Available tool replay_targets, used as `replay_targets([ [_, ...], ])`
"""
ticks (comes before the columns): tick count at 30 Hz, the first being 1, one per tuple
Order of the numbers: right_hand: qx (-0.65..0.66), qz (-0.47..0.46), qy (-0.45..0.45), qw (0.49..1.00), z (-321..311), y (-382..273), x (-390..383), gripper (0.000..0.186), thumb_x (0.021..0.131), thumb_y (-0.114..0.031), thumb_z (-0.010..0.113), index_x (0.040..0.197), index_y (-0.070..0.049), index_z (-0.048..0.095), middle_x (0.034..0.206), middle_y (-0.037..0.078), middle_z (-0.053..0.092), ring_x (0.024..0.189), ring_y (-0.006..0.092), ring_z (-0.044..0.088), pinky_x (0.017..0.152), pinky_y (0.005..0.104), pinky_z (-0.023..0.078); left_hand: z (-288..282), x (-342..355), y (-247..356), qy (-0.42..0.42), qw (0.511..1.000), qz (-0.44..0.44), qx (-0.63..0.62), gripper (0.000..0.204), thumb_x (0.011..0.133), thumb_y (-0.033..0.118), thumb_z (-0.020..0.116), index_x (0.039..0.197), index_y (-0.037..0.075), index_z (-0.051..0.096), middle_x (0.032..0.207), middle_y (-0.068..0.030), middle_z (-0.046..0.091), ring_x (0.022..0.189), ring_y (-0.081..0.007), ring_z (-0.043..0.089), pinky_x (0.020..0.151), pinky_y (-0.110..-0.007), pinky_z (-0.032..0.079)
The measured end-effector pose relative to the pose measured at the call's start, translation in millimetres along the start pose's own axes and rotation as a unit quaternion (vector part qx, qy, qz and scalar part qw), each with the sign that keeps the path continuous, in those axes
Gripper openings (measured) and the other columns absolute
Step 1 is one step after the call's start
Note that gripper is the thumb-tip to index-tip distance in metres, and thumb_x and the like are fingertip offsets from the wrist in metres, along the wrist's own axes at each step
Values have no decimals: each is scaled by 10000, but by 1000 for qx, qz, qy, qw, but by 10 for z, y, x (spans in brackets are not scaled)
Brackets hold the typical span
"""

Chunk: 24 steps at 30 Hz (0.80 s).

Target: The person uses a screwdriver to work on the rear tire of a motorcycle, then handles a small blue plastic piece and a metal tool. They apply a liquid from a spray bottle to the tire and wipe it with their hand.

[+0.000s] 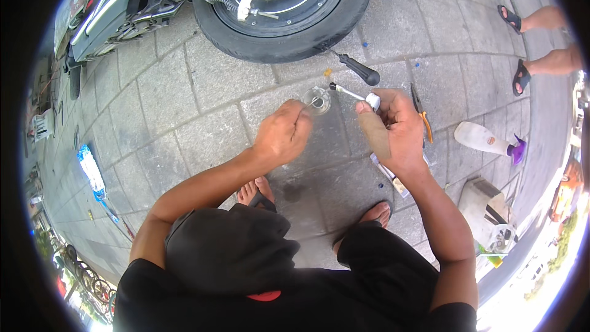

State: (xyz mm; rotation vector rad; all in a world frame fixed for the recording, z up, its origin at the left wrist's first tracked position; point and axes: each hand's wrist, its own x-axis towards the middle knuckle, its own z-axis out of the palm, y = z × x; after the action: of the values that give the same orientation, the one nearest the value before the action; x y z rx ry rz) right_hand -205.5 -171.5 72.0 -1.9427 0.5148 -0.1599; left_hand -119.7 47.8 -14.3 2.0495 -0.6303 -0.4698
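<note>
You are holding your left hand (pixel 284 132) with thumb and forefinger pressed together beside a small clear round container (pixel 319 103), where a thin pale stick (pixel 316 97) is crossing the opening, though I cannot tell whether you are pinching the stick or the container's edge. With your right hand (pixel 401 129) you are pinching a white cap (pixel 373 101) between thumb and fingers, its stem pointing left and its black tip (pixel 333 86) sitting just beyond the container. Past both hands, a black-handled screwdriver (pixel 359 69) is lying near the wheel (pixel 270 52), and orange-handled pliers (pixel 424 120) are resting right of your right hand.
</note>
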Motion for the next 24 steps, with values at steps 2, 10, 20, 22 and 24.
replay_targets([
  [2,-15,-17,-36,999,-37,-63,-26,327,973,-179,829,1170,11,650,806,44,689,700,63,610,626,270,522,2,3,-14,-3,1000,-13,4,205,1083,142,521,1068,-19,647,985,-250,712,889,-438,720,798,-481,561],
  [10,-10,26,-54,998,-89,2,-80,348,957,-209,846,1160,2,659,833,69,723,738,92,662,661,292,552,-8,2,14,-29,997,-63,-30,234,1086,157,515,1065,-14,673,961,-238,702,838,-371,710,780,-443,556],
  [20,-48,-15,-46,998,-21,-136,-149,357,948,-230,852,1145,2,665,822,97,725,711,148,687,646,319,557,18,-20,-14,-30,999,8,13,210,1071,147,533,1055,-6,676,990,-241,707,891,-429,711,806,-461,561],
  [22,-46,-33,-35,998,-7,-127,-65,348,948,-231,851,1120,3,660,809,91,723,714,127,684,637,309,549,-2,-36,44,-15,1000,21,15,191,1060,137,546,1051,-2,676,986,-236,706,900,-440,710,802,-467,564],
  [24,-14,-10,-34,999,-29,-124,-37,345,950,-226,848,1120,8,660,809,87,722,709,117,673,634,302,542,-22,-45,54,0,999,39,17,178,1039,135,567,1044,-7,674,992,-236,702,889,-459,703,783,-488,567],
])
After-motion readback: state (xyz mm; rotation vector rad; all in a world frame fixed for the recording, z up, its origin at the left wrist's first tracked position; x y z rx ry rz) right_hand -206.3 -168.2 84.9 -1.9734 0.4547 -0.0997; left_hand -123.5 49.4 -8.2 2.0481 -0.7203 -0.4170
